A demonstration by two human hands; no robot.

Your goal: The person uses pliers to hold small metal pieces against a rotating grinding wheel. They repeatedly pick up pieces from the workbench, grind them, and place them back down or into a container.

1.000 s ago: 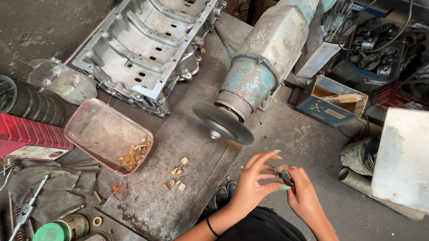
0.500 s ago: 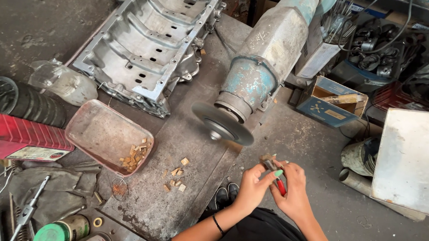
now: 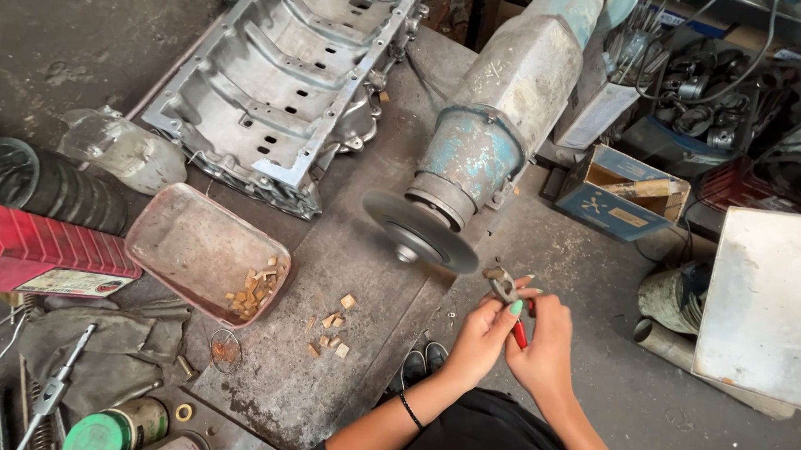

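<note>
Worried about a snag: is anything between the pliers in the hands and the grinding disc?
Nothing visible. The pliers, held by the left hand and right hand, point at the disc across a bare gap just below its edge.

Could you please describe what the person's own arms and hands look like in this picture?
Both forearms are bare, with no sleeves reaching them and no gloves. The left hand has fingernails painted light green, and a thin dark band circles the left wrist. The right hand shows no rings or bands that I can make out. Dark clothing covers the body below.
</note>
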